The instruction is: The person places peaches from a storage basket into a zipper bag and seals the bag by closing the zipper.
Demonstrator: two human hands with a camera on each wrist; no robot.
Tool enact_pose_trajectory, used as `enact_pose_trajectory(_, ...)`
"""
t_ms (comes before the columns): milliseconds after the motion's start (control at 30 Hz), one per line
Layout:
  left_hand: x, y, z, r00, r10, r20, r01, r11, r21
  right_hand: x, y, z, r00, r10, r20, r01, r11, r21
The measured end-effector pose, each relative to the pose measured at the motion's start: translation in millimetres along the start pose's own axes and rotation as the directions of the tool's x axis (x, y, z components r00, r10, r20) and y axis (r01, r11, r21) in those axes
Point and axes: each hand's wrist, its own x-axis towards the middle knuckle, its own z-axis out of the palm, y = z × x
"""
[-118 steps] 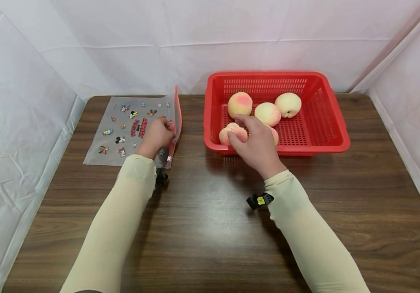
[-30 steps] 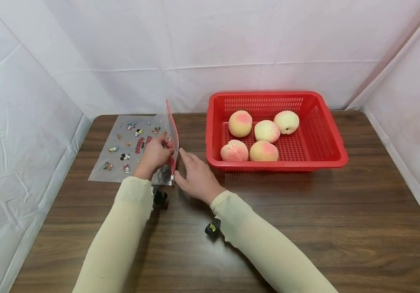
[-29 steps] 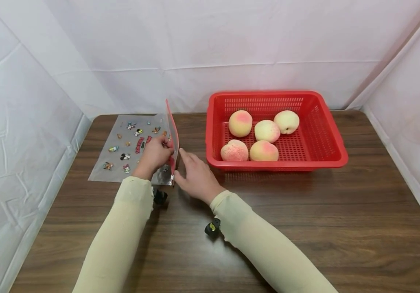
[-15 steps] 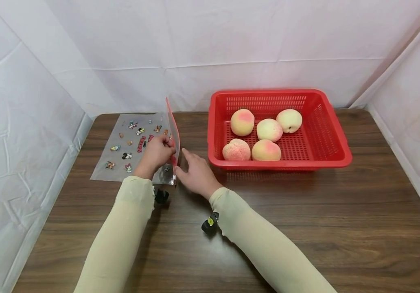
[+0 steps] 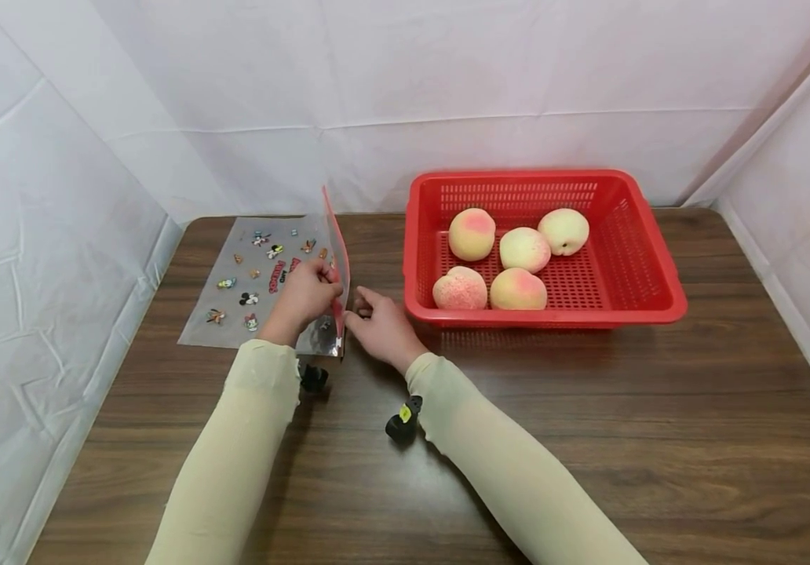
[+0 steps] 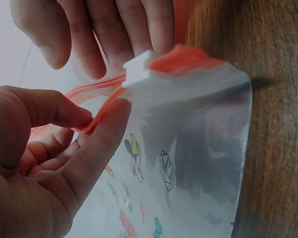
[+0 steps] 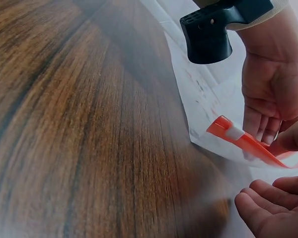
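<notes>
A clear zip bag (image 5: 231,275) with small cartoon prints lies on the left of the table, its red zip edge (image 5: 335,235) raised. My left hand (image 5: 301,294) pinches that edge between thumb and fingers; the left wrist view shows the red strip (image 6: 84,128) in the pinch. A white slider (image 6: 137,70) sits close to the corner of the zip. My right hand (image 5: 385,331) is just right of the edge, thumb and loosely bent fingers apart and holding nothing. In the right wrist view its palm (image 7: 275,215) is beside the strip.
A red slotted basket (image 5: 553,317) stands at the right back, with several peaches (image 5: 472,234) in it. White cloth walls (image 5: 249,71) close off the back and sides of the brown wooden table (image 5: 518,408).
My right hand has moved from over the peaches in the basket to the bag's zip edge, and its fingers have bent more in the last half second. The left hand keeps its pinch.
</notes>
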Motion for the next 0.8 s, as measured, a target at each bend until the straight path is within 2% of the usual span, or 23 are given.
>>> enact_pose_trajectory(233,1.5,-1.9,1.3,1.0,-0.008,0.018,0.008,1.0,-0.01,4.8,2.0,3.7,1.0,0.018,0.003,-0.018,0.999,0.033)
enact_pose_trajectory(500,0.8,-0.9,2.4,0.999,-0.018,0.033,0.02,0.999,-0.05,8.2,2.1,3.5,1.0,0.017,0.005,-0.017,1.0,0.021)
enact_pose_trajectory(800,-2.0,0.5,3.6,1.0,-0.006,0.027,0.007,0.998,-0.056,11.5,4.0,6.8,0.999,-0.033,-0.025,0.035,0.997,0.075)
